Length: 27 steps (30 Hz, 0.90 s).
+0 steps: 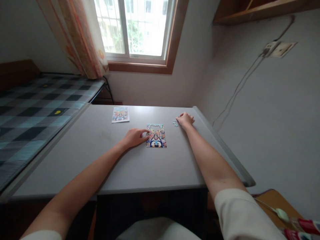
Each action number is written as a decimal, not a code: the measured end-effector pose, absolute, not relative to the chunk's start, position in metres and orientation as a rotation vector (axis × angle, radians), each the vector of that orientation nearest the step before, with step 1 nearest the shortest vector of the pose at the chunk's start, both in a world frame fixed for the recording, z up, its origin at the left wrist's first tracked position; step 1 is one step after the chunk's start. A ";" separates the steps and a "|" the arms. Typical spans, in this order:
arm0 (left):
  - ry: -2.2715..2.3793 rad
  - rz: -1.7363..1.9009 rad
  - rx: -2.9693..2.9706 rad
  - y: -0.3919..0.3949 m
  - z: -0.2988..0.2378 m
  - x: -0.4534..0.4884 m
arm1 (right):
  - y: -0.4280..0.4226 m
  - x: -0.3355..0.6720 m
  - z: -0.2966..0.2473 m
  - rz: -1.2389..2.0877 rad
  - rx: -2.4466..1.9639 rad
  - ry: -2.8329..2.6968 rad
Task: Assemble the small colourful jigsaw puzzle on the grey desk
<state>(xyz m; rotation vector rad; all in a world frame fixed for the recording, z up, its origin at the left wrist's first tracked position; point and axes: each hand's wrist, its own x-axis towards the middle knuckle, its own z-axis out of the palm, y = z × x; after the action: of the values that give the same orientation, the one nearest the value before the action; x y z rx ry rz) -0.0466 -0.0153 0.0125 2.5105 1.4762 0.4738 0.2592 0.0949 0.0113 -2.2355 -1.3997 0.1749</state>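
A colourful jigsaw puzzle point(157, 136) lies flat on the table, with a gap showing the surface below near its upper edge. My left hand point(136, 136) rests at its left edge, thumb and forefinger apart and touching the border. To the right of the puzzle is a small heap of loose light-blue puzzle pieces point(175, 123). Over the right side of that heap is my right hand point(185, 120), its fingers bent and drawn together. Whatever is between those fingertips is hidden or too small to make out.
A printed picture sheet point(120, 114) lies at the table's point(75, 160) back left. A bed with a checked cover point(50, 96) adjoins on the left. Cables point(235, 90) hang down the right wall. A wooden stool point(277, 206) holding red-labelled items stands at lower right.
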 end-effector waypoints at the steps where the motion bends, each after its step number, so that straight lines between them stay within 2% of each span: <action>1: 1.477 0.474 2.509 -0.015 0.012 -0.046 | 0.094 0.258 0.012 0.200 -2.200 -1.408; 5: 1.479 0.478 2.504 -0.014 0.011 -0.046 | 0.091 0.248 0.023 0.380 -2.006 -1.402; 11: 1.486 0.487 2.509 -0.013 0.010 -0.047 | 0.071 0.212 0.039 0.867 -1.323 -1.625; 14: 1.485 0.486 2.510 -0.015 0.012 -0.047 | 0.057 0.193 0.038 1.037 -1.138 -1.619; 27: 1.490 0.479 2.514 -0.015 0.012 -0.047 | 0.034 0.190 0.018 0.954 -1.285 -1.574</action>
<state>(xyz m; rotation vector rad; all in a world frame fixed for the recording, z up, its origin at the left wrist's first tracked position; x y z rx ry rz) -0.0468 -0.0148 0.0118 2.5140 1.4903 0.4787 0.1902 0.0341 0.0176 -1.2854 -1.5739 0.9542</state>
